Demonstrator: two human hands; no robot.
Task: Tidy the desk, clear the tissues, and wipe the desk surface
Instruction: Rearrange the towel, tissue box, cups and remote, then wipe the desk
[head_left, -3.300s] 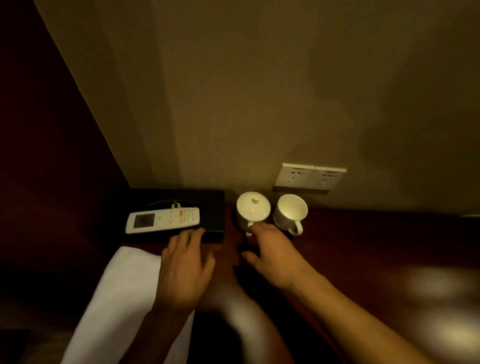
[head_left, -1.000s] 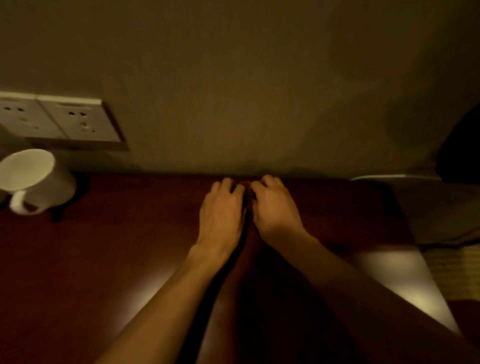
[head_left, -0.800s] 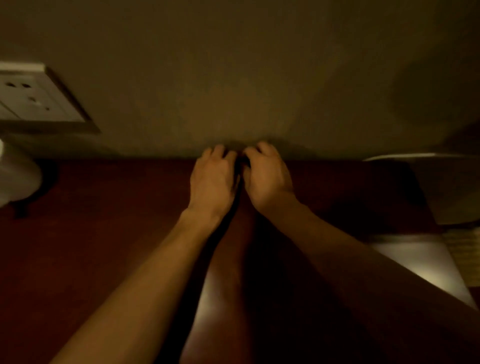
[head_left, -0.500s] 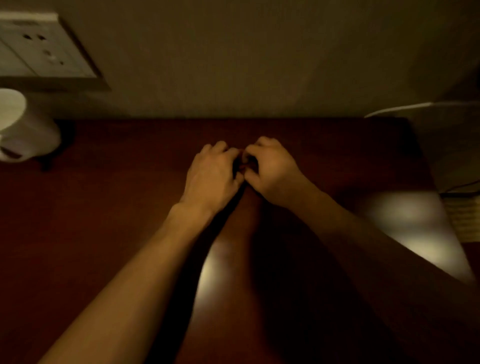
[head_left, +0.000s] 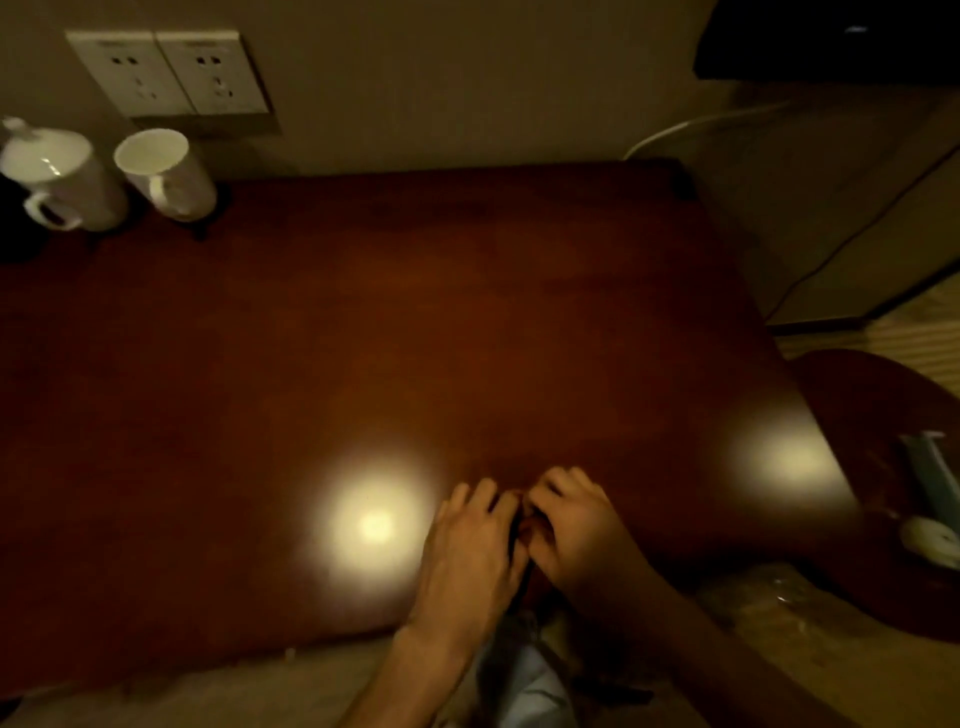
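Observation:
The dark red desk (head_left: 467, 312) fills the view, glossy, with two lamp glares on it. My left hand (head_left: 472, 551) and my right hand (head_left: 582, 530) lie side by side, palms down, close to the desk's front edge, thumbs meeting. The left fingers rest fairly straight on the wood. The right fingers are bent at the knuckles. The dim light hides whether anything lies under or between the hands. No tissue shows.
A lidded white mug (head_left: 57, 171) and an open white mug (head_left: 166, 174) stand at the back left under two wall sockets (head_left: 171, 73). A white cable (head_left: 691, 127) runs at the back right corner. A round dark surface (head_left: 883, 415) with small pale objects (head_left: 930, 538) sits right.
Both hands, kept together, have slid from the wall edge across the desk to its front edge. The view has pulled back, and both mugs are in sight again.

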